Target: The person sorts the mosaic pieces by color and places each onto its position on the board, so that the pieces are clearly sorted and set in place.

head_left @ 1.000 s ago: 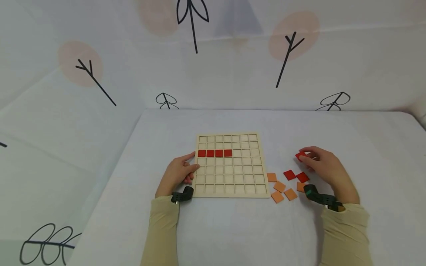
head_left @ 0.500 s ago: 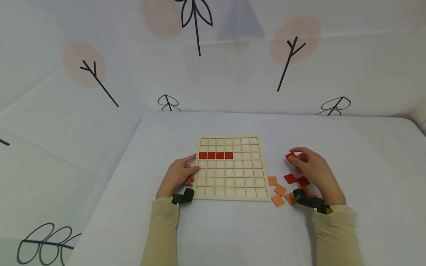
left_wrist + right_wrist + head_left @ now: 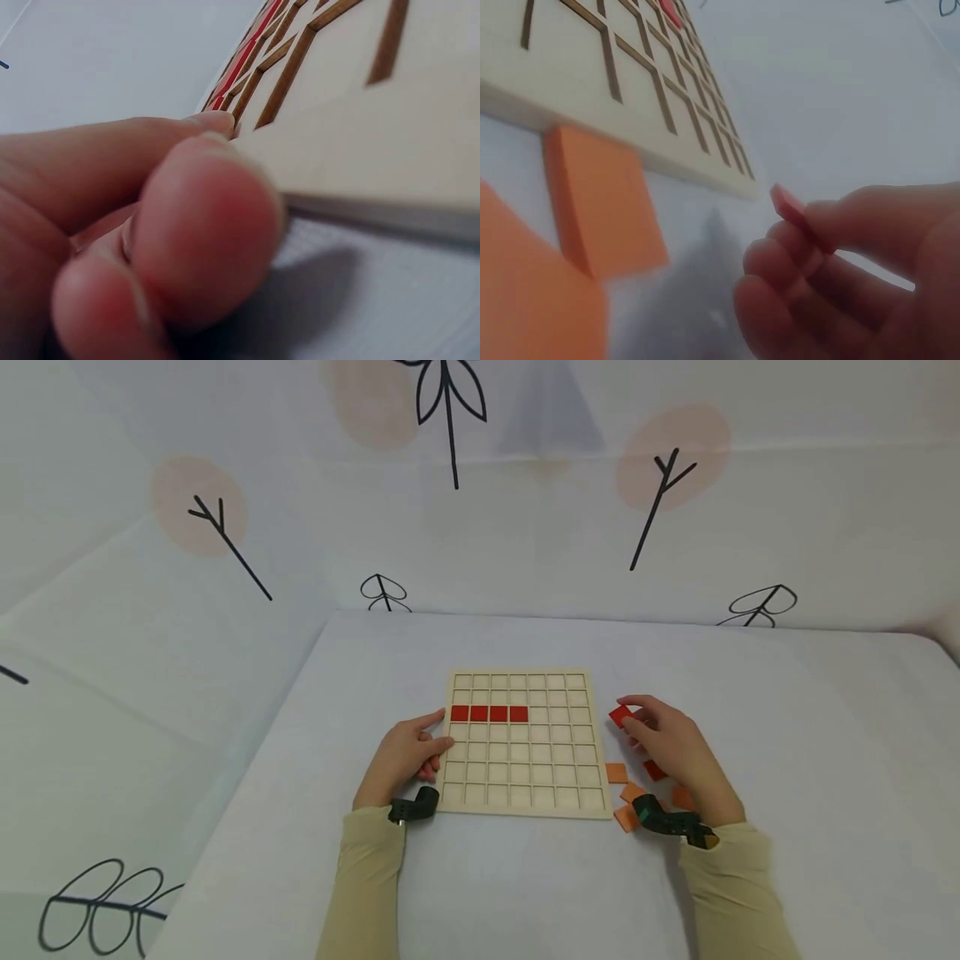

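A pale wooden grid board [image 3: 530, 812] lies flat, with a row of red square tiles [image 3: 479, 714] in its cells from the left edge rightward. At that left edge my left hand [image 3: 405, 753] holds the board between index finger and thumb, the other fingers curled. In the left wrist view, its fingertips [image 3: 210, 225] touch the board's rim. Just off the board's right side, my right hand [image 3: 671, 739] pinches a red tile [image 3: 619, 717] between thumb and fingers, above the table. The right wrist view shows this tile tilted, nearly edge-on.
Orange square tiles [image 3: 617, 773] lie by the board's lower right edge, one touching it in the right wrist view. A loose red tile [image 3: 655, 770] lies partly under the right hand, which hides others. The table [image 3: 540, 893] is covered in white, before a patterned cloth backdrop [image 3: 525, 527].
My right hand has moved left with the red tile, from beyond the loose tiles to close by the board. The left hand stays at the board's edge. The head view has shifted slightly.
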{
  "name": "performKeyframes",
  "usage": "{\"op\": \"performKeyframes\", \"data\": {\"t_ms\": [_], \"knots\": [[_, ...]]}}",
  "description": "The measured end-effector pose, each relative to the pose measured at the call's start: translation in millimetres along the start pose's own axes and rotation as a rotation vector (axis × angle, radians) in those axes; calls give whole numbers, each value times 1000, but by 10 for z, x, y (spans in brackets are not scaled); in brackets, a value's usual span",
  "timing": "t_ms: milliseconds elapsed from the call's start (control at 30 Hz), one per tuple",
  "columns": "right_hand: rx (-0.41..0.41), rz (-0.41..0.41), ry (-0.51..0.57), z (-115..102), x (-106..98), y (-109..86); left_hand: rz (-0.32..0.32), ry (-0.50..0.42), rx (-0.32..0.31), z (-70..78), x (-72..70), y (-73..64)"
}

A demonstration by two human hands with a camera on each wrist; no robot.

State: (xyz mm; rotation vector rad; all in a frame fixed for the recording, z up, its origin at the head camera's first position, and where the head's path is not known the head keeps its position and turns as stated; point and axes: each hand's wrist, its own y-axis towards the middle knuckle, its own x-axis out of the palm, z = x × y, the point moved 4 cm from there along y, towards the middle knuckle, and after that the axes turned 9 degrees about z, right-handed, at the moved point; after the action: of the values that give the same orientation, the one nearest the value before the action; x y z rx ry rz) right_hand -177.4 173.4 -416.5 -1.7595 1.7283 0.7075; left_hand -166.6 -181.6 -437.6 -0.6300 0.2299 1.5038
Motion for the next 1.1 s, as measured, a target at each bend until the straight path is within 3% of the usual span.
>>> {"op": "performKeyframes", "data": {"t_ms": [367,833,1100], "knots": [[-24,-24,31,-146,125,-10,-3,16,22,-9,4,8],[-48,53,46,-234,271,-15,-5,18,2,13,-4,4],[-105,132,20,-328,306,-17,-1,46,0,-9,2,35]]}}
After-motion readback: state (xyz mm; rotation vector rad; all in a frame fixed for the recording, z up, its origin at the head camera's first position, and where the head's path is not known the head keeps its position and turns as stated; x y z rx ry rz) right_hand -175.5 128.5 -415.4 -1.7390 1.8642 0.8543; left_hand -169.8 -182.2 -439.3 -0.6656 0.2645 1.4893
